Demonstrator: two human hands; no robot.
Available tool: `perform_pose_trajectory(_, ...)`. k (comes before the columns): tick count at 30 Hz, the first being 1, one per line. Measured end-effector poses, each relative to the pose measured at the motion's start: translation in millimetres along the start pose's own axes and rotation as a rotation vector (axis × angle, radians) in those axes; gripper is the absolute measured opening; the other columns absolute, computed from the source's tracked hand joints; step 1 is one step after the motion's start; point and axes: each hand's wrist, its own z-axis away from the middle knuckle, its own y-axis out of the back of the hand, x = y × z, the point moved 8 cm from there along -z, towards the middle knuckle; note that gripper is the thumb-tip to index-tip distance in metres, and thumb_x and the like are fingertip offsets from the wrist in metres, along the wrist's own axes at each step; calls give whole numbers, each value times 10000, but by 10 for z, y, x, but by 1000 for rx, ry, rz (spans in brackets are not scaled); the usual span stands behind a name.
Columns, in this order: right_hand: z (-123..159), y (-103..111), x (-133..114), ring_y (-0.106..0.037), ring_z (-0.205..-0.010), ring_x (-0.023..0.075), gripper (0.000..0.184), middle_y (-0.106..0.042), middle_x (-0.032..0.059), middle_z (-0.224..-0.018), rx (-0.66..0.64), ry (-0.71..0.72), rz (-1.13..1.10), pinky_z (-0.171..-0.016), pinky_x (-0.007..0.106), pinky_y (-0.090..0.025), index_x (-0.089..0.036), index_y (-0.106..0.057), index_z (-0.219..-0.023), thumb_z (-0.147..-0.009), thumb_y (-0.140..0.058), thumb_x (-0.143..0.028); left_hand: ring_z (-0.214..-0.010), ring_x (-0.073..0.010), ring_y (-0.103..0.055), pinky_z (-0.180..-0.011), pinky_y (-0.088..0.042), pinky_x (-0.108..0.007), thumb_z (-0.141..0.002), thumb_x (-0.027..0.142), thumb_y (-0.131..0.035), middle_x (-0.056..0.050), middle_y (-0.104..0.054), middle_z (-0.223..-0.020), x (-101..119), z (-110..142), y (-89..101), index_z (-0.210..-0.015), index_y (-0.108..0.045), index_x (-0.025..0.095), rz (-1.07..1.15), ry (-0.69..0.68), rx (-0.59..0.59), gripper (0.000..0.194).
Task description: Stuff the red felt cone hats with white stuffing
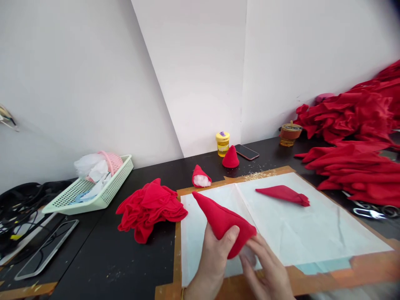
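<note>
My left hand is closed around a red felt cone hat, its tip pointing up and to the left. At the hat's open lower end is my right hand, slightly blurred, with fingers curled round a pale tuft of white stuffing. Part of that tuft is hidden by the fingers and the rim. On the white sheet, to the right, lies a flat red felt cone. Beyond the sheet are a stuffed red cone with white filling showing and an upright red cone.
A pile of red felt pieces lies left of the sheet. Larger red heaps stand at the right, near scissors. Along the wall are a yellow-lidded jar, a phone and an amber cup. A green basket sits left.
</note>
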Motion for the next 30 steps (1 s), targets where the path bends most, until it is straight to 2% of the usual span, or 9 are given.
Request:
perform_pose_trajectory(2,68,-61,-22,-723,-859,209,220,-719,115,-975,-29,52,67,-699,268,-595,-131,-587,-1181,-1022,-462,-217,-881,-227,-666,-806,-555,-305,-705,412,-850,-67,-713,-956,26,38,-20,-1016,-694,207,12,30,-13,404)
perform_pose_trajectory(5,126,-187,-14,-653,-603,160,182,-668,42,-746,-90,69,22,-526,241,-521,-162,-580,-1018,-1026,-399,-165,-900,-243,-655,-819,-549,-310,-682,334,-858,-75,-709,-965,79,69,-51,-1021,-702,196,-54,12,-23,398)
perform_pose_trajectory(12,129,-301,16,-589,-492,163,260,-635,22,-629,-159,89,72,-450,272,-410,-202,-531,-784,-927,-368,-58,-917,-260,-657,-847,-555,-340,-721,333,-818,-86,-717,-953,-29,80,-53,-941,-700,185,-124,90,-37,290)
perform_pose_trajectory(15,109,-266,82,-585,-471,147,273,-622,2,-601,-123,50,56,-449,254,-407,-205,-527,-748,-891,-370,-33,-956,-283,-669,-901,-561,-376,-723,362,-834,-88,-731,-966,-81,101,-57,-966,-717,182,-137,103,-72,324)
perform_pose_trajectory(17,95,-205,121,-592,-479,140,265,-623,-2,-603,-62,14,50,-464,239,-431,-205,-527,-747,-895,-388,-34,-1110,-309,-651,-1028,-524,-409,-776,459,-799,-108,-728,-1120,-137,110,-46,-1108,-716,169,-73,123,-85,449)
perform_pose_trajectory(21,54,-141,88,-617,-539,150,226,-650,21,-672,-28,-15,3,-496,235,-474,-190,-574,-863,-911,-407,-46,-1446,-285,-432,-1237,-347,-394,-844,634,-680,-93,-552,-1483,-221,85,153,-1342,-625,177,141,143,103,679)
perform_pose_trajectory(23,14,-161,28,-651,-597,159,240,-679,33,-723,-79,5,-43,-538,240,-510,-189,-590,-905,-907,-399,-42,-1439,-283,-442,-1231,-353,-383,-822,621,-717,-96,-553,-1483,-207,68,192,-1344,-625,185,101,135,122,686)
perform_pose_trajectory(27,-42,-259,16,-661,-572,164,235,-696,32,-715,-220,9,-133,-513,241,-530,-197,-574,-859,-902,-380,-73,-1262,-318,-593,-1137,-446,-424,-847,621,-682,-153,-677,-1295,-209,70,157,-1205,-698,120,-47,219,41,615)
perform_pose_trajectory(30,-3,-276,115,-669,-523,166,227,-709,31,-704,-173,-18,-116,-463,227,-540,-190,-596,-918,-895,-395,-87,-1187,-308,-631,-1086,-478,-408,-881,595,-650,-152,-704,-1235,-202,68,92,-1152,-720,107,-77,239,-48,562)
